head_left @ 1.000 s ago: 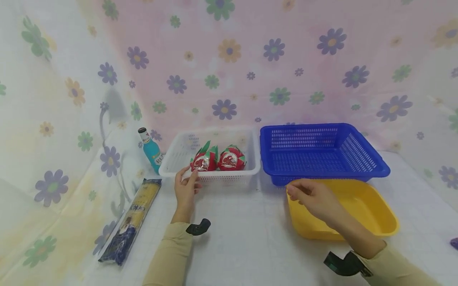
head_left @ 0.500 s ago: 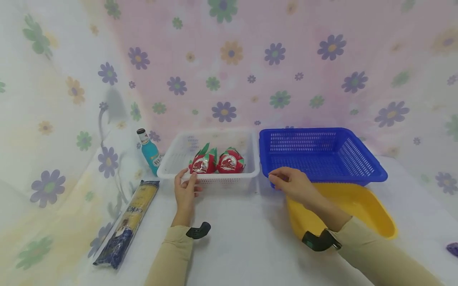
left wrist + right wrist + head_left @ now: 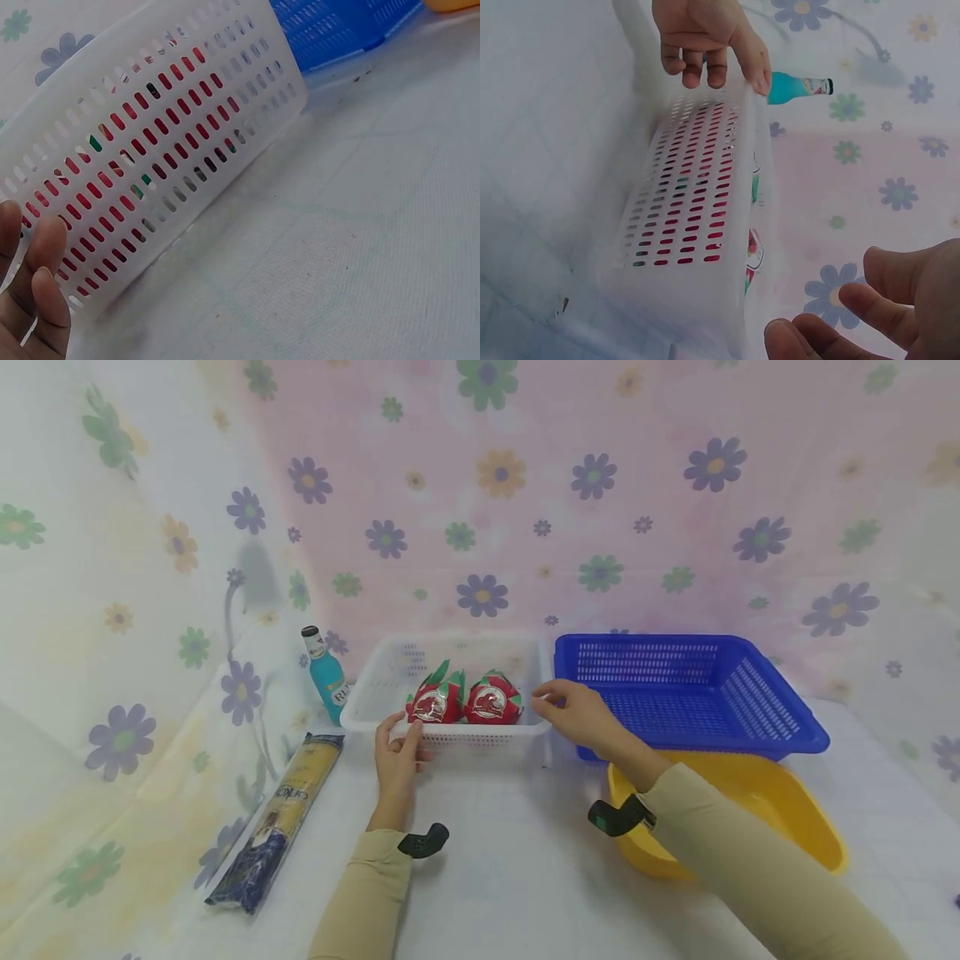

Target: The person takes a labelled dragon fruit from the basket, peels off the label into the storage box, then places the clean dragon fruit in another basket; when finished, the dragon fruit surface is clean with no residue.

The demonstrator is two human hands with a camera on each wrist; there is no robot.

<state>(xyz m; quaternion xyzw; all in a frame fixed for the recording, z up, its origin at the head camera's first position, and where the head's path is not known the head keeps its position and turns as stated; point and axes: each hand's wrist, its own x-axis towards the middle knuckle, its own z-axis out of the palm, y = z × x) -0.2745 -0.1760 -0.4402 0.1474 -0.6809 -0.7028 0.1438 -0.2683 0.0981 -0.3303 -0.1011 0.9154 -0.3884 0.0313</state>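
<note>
With the white basket [image 3: 487, 729] at twelve o'clock on the table [image 3: 495, 860], the left hand [image 3: 396, 767] pinching its rim at seven and the right hand [image 3: 581, 714] loose, fingertips apart, near four, an even second grip there should keep both dragon fruits [image 3: 491, 702] from rolling.

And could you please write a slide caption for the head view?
Left hand holding a white basket of two red fruits by its rim; right hand beside the corner.

R on blue bottle [image 3: 327, 681], lettering on packet [image 3: 281, 818] unclear, fruit labels [image 3: 491, 702] illegible
</note>
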